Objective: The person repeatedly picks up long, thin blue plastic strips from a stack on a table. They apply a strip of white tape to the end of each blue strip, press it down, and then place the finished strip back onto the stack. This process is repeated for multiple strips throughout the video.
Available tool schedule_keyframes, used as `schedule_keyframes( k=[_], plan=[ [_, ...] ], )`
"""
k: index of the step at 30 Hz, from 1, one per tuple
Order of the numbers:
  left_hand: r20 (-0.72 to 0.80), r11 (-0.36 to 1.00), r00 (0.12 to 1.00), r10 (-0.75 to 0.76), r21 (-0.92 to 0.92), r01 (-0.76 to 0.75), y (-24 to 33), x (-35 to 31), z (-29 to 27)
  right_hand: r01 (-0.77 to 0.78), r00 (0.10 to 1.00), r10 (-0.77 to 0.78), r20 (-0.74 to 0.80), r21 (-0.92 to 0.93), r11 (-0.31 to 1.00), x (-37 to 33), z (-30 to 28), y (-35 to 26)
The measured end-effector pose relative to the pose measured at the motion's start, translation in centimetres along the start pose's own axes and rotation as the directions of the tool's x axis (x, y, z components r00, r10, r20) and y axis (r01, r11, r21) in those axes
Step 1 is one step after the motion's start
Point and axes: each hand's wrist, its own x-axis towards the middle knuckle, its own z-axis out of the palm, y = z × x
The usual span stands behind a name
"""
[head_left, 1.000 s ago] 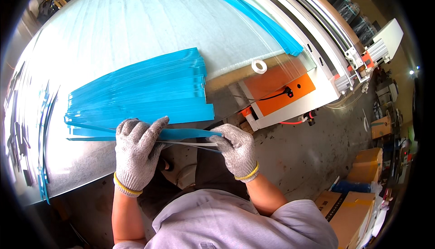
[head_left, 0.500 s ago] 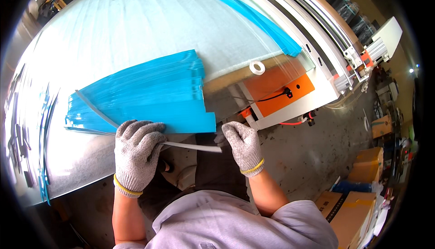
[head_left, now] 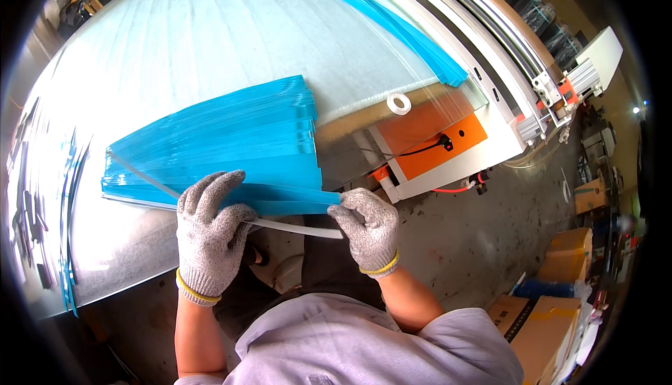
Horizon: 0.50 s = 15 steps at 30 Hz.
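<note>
My left hand (head_left: 210, 238), in a grey knitted glove with a yellow cuff edge, grips a thin grey strip (head_left: 297, 229) under the thumb. Its fingers reach over the near edge of a fanned stack of blue film-covered strips (head_left: 231, 133). Past that hand, the grey strip's far part lies slanting across the blue stack. My right hand (head_left: 369, 225), gloved alike, pinches the right end of the nearest blue strip (head_left: 287, 201), which is bent slightly up from the stack. The grey strip's free end hangs just beside the right hand's fingers.
The stack lies on a large glass-topped table (head_left: 210, 56). A white tape roll (head_left: 399, 103) and another bundle of blue strips (head_left: 406, 33) are farther right, beside a white machine rail (head_left: 483, 56). Dark thin strips (head_left: 31, 203) lie at left; cardboard boxes (head_left: 542, 329) stand on the floor.
My right hand has moved slightly left and closed on the end of the nearest blue strip, lifting it from the stack. The left hand's fingers have straightened over the stack.
</note>
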Motion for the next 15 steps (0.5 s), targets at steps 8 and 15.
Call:
schedule_keyframes(
  k=[8, 15],
  plan=[
    [-0.014, 0.999, 1.000, 0.017, -0.030, -0.017, -0.3, 0.0, 0.3, 0.204, 0.978, -0.194, 0.075, -0.163, 0.965, -0.2, -0.8, -0.1],
    [0.053, 1.000, 0.998, -0.015, 0.002, 0.015, -0.1, -0.2, -0.3, 0.118, 0.985, -0.118, 0.125, 0.012, 0.993, -0.3, -1.0, 0.2]
  ],
)
